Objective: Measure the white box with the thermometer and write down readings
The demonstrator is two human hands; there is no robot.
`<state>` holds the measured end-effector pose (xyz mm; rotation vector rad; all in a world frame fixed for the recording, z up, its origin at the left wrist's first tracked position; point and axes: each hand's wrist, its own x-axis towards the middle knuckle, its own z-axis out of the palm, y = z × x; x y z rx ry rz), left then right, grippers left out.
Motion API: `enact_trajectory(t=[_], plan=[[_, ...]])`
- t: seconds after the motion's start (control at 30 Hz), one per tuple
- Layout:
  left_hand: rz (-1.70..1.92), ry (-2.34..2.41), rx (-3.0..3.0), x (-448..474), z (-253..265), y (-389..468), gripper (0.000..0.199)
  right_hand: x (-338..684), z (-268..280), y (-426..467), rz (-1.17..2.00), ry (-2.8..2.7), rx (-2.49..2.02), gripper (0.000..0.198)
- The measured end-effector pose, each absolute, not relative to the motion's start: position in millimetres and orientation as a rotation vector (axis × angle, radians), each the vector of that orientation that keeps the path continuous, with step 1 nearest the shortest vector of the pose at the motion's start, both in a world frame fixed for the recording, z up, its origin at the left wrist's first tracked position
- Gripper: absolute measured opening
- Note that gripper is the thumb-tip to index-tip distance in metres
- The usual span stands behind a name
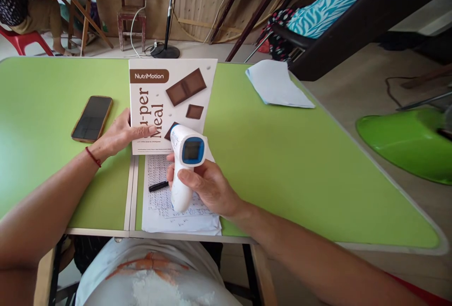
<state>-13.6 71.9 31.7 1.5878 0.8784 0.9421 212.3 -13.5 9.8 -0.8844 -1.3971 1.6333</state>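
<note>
My left hand grips the left edge of a white NutriMotion box with chocolate pieces printed on it, the thumb lying across its front. The box stands upright over the table. In my right hand is a white and blue infrared thermometer, fingers wrapped round its handle. Its dark screen faces me, and its head overlaps the lower right of the box. Below lie handwritten paper sheets, with a black pen on them, partly hidden behind the thermometer.
A smartphone lies on the green table, left of the box. Folded white paper rests near the far right edge. Beyond are a microphone stand, a wooden chair, a seated person and a green chair seat.
</note>
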Motion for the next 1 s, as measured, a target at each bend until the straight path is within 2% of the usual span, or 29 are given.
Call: enact_trajectory(t=[0.3, 1.0], plan=[[0.924, 0.873, 1.561, -14.9, 33.5, 72.4, 0.058, 214.3, 9.0, -11.8, 1.551, -1.48, -0.948, 0.048], [0.894, 0.87, 1.562, -15.8, 33.4, 73.5, 0.057, 212.2, 9.6, -11.4, 1.566, -1.451, -0.951, 0.051]])
